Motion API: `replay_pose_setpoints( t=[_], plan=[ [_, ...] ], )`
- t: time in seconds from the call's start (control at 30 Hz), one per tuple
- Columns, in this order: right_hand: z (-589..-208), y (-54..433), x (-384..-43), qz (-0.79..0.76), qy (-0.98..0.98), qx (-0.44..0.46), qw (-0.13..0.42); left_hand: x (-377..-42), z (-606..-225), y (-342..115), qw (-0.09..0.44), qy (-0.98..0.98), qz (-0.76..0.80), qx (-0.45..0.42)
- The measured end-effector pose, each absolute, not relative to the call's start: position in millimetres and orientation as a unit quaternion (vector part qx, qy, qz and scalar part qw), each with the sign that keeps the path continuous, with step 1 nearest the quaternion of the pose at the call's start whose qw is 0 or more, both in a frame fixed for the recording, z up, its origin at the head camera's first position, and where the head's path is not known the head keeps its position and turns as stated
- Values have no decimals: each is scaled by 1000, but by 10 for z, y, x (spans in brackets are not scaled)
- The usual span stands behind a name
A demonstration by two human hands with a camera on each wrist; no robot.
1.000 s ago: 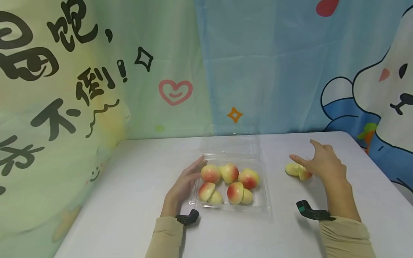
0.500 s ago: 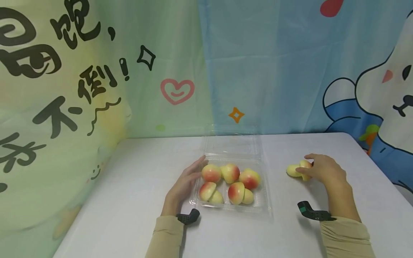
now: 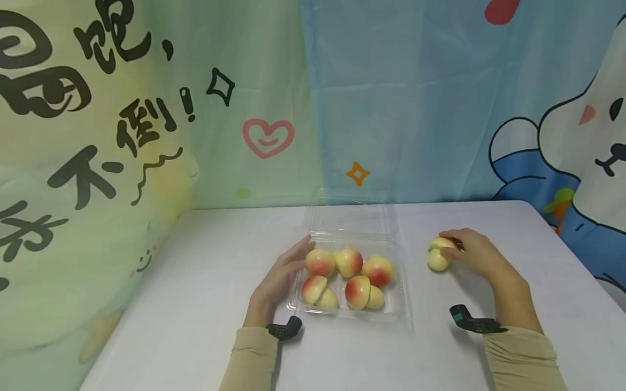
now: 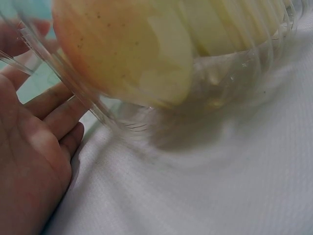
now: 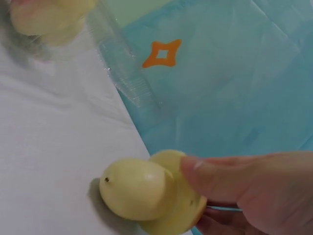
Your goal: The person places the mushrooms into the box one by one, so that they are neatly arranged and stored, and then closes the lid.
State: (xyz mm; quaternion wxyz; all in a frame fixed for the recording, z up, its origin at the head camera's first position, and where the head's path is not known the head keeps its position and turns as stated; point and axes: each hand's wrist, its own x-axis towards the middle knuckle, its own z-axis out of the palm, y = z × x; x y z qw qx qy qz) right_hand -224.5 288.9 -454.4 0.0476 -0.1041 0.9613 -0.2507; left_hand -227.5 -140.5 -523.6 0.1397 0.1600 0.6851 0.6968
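Note:
My right hand [image 3: 481,258] pinches a mushroom [image 3: 438,260], a smooth piece with a pale yellow rounded stem, between thumb and fingers. In the right wrist view the stem of this mushroom [image 5: 134,188] faces left, and part of its cap is behind the thumb. A clear plastic clamshell box [image 3: 398,310] lies in the middle of the table with its lid [image 3: 351,220] folded back. Several yellow mushrooms [image 3: 358,292] with red-blushed caps sit inside. My left hand [image 3: 276,282] rests along the box's left side, fingers extended; the left wrist view shows them by the clear wall [image 4: 100,110].
The white table [image 3: 205,304] runs back to a printed curtain [image 3: 391,108] hung behind it. The box's raised lid reaches the curtain's foot. A black wrist camera [image 3: 476,320] is strapped to each forearm.
My right hand has come down onto the mushroom, taken hold of it and turned it, shifting slightly left. The left hand and the box have stayed in place.

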Motion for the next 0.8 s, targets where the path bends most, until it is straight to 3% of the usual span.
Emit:
replay_pose_setpoints(
  t=[0.43,0.8],
  plan=[
    [-4797,2837,-2264,-313,933,-160,75,-2281,-5228,-1395,143,689,696,146],
    [-5001,2896,-2311,-373,918,-117,73,-2288,-5230,-1409,138,697,687,152]
  ],
)
